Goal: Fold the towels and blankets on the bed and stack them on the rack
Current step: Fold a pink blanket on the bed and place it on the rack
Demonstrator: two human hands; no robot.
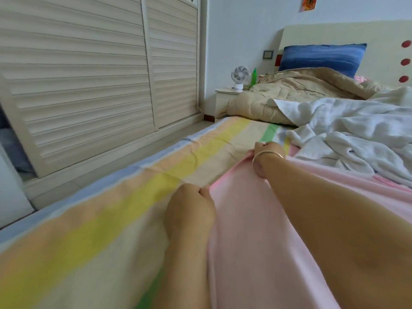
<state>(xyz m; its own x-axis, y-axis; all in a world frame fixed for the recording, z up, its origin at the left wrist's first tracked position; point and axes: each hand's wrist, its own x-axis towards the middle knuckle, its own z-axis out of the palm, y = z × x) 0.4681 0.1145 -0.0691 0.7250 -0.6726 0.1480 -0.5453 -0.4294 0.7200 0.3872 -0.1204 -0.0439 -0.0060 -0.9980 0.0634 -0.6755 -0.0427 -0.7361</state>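
A smooth pink blanket point(245, 241) is lying flat on the pastel-striped bed sheet point(89, 219), its edge facing the sheet's left side, probably being squared for a fold. Crumpled white terry towels point(345, 134) are crowding its far corner. The right hand point(267, 157) and left hand point(189, 208) are both clenching that edge.

The pink blanket point(256, 219) is smooth, matt cloth. Beside it, the white towels point(345, 139) look thick and fluffy. Under it, the striped sheet point(89, 219) is thin matt cloth.
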